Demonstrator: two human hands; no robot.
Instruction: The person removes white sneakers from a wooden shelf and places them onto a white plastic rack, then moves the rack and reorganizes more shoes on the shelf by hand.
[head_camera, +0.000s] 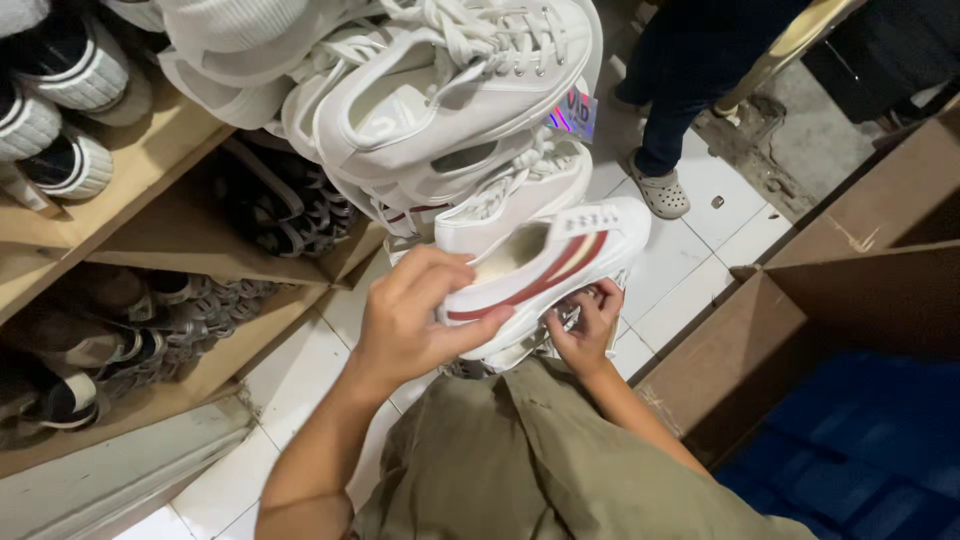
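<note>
My left hand (415, 320) grips the heel end of a white sneaker with red side stripes (545, 265), held over my lap. My right hand (588, 325) reaches under the same sneaker and pinches something small beneath its sole, partly hidden. Above this shoe hangs a stack of several white lace-up sneakers (450, 90), crowded together, touching the striped one. My olive-green trousers (540, 460) fill the bottom middle.
Wooden shelves (150, 190) at left hold several dark and white shoes. A brown cardboard box (850, 300) with blue material inside stands at right. Another person's legs in dark trousers and a grey clog (660, 190) stand on the white tiled floor (690, 260) behind.
</note>
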